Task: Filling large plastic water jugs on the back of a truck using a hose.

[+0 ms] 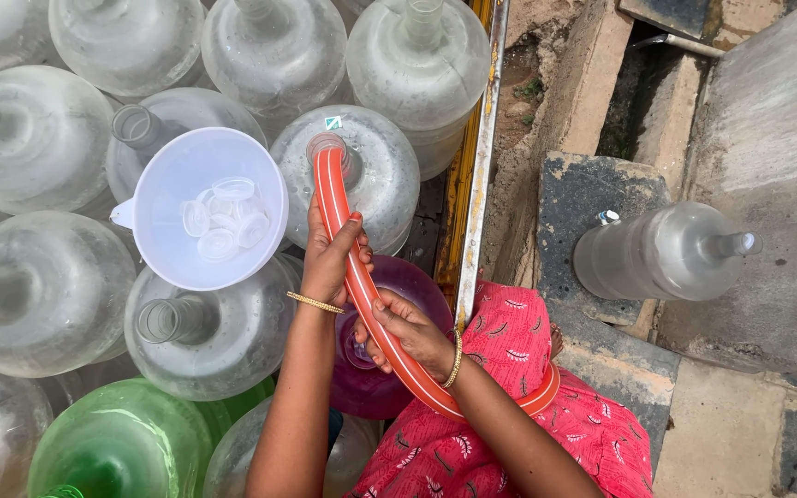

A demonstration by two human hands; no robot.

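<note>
Hands hold an orange hose (362, 286), ribbed with pale stripes and flexible, curving from beside the person's red patterned garment (509, 443) up to the mouth of a clear water jug (375, 171). The right hand (412, 332) is closed around the hose low down, just above a purple jug (389, 369); the left hand (329, 258) grips it higher, fingers wrapped round, nearer the outlet. The hose end sits in or at the neck of the clear jug beyond the left hand, though whether water is flowing I cannot tell. By my reading, the filling step is in hand; the next move calls for keeping the tip steady in the narrow neck. Left of the left hand rests a white plastic funnel (209, 207), smooth and translucent, holding several clear caps (223, 221). Farther around stand many round, cloudy plastic jugs, one green jug (122, 443) close in. Well right of the right hand, another jug (661, 249) lies on rough concrete (767, 138).
</note>
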